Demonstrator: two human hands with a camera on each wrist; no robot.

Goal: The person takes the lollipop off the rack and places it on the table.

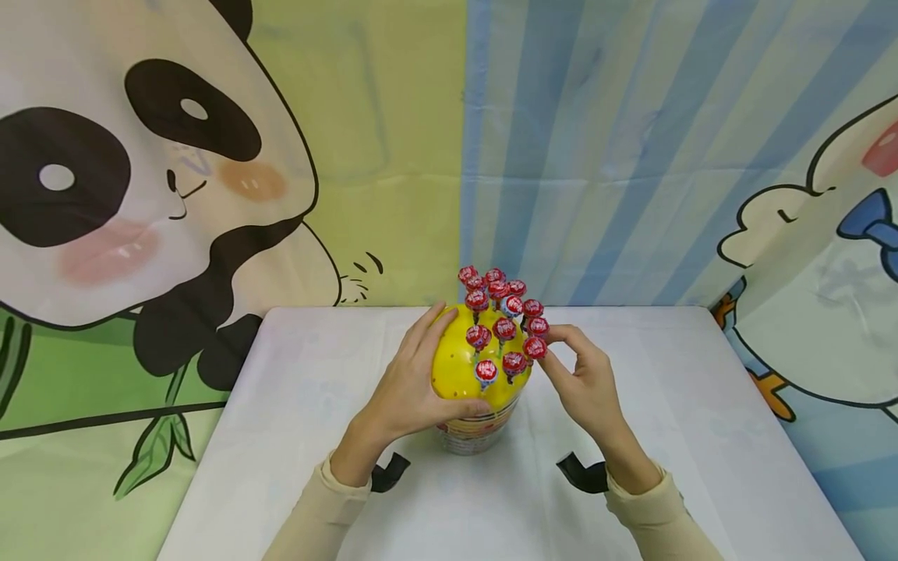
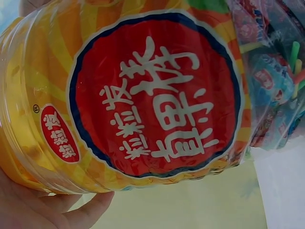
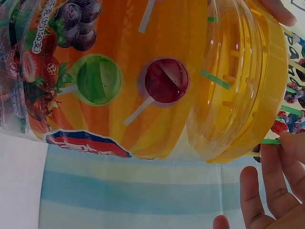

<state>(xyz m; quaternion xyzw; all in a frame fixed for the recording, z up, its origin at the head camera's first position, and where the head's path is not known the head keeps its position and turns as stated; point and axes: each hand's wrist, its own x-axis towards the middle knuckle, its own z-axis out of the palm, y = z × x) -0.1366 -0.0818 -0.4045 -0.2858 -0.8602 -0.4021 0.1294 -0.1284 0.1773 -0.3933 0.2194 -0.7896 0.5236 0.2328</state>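
A clear plastic jar (image 1: 471, 446) with an orange printed label (image 2: 157, 100) stands upright on the table. Several red-wrapped lollipops (image 1: 504, 328) stick up out of its domed yellow lid (image 1: 452, 372). My left hand (image 1: 410, 389) grips the lid from the left, thumb across the front and fingers round the far side. At the lid's right edge, my right hand (image 1: 588, 386) pinches a lollipop (image 1: 535, 347) by its green stick (image 3: 270, 141), between thumb and index finger. Whether that stick's end sits in a lid hole is hard to tell.
More wrapped lollipops (image 2: 274, 78) show through the clear lower part of the jar. The table (image 1: 295, 366) has a white cover. Behind it hang cloths printed with a panda (image 1: 231, 187) and blue stripes (image 1: 540, 140). Black straps (image 1: 585, 474) are at both wrists.
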